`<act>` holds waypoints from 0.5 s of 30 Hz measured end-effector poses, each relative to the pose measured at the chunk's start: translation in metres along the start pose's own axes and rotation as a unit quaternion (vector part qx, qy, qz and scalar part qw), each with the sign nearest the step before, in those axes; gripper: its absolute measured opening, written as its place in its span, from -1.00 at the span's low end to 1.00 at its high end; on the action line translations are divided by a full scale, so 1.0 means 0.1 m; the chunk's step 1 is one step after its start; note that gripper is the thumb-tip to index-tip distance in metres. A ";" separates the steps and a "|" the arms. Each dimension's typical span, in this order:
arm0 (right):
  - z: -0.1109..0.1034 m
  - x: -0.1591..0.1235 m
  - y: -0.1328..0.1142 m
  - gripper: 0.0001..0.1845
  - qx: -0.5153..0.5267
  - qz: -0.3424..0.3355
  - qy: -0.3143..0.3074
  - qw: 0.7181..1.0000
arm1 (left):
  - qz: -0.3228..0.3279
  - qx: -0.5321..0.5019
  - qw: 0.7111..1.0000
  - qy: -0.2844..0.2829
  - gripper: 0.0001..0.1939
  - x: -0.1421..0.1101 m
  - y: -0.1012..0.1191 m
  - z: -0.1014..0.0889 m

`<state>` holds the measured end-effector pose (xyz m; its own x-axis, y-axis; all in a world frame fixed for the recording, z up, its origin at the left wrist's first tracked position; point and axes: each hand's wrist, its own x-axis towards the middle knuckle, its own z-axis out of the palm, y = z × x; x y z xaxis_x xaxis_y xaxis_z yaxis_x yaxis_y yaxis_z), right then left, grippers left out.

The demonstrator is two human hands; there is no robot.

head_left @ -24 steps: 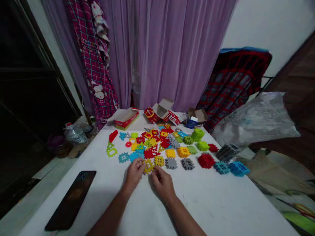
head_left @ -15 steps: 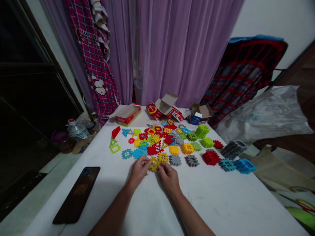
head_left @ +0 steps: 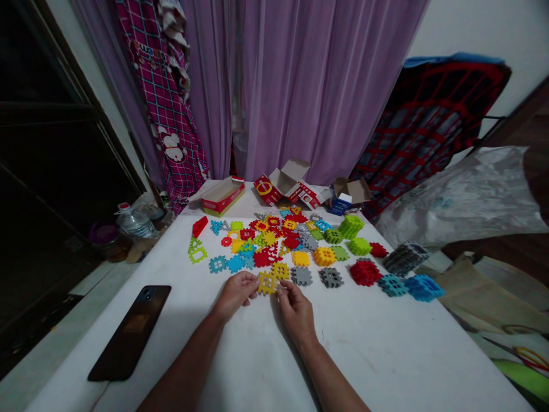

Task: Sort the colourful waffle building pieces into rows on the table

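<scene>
Between my two hands is a yellow toothed building piece with a window-like grid of holes. My left hand pinches its left edge, thumb and fingers closed together. On the opposite edge, the curled fingertips of my right hand grip the lower right corner. A second yellow window piece lies just behind, touching or nearly touching the first. Right of that lie a grey piece and a dark grey window stack.
Loose coloured pieces spread across the middle of the white table. Sorted stacks, including a red stack and a blue stack, stand at right. Opened boxes line the back. A phone lies at left.
The yellow piece has turned from a tilted angle to nearly square with the table edge. Both hands stay at it. The whole view has shifted slightly.
</scene>
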<state>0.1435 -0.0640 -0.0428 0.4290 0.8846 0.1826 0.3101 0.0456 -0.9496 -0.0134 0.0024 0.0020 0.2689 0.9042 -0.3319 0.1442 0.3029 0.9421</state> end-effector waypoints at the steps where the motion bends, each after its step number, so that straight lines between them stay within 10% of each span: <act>1: -0.01 -0.02 0.00 -0.60 -0.003 -0.001 -0.004 1.000 | -0.001 0.000 1.000 0.013 -0.57 0.00 0.00 0.02; 15: -0.09 0.02 0.01 -0.68 -0.118 -0.021 -0.037 0.992 | 0.070 0.080 0.994 -0.026 -0.64 -0.03 -0.09 0.01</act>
<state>0.1523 -0.0664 -0.0406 0.3501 0.9166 0.1932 0.5206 -0.0190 -0.8536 -0.0149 -0.0031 -0.0057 0.3453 0.9159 -0.2048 0.2513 0.1201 0.9604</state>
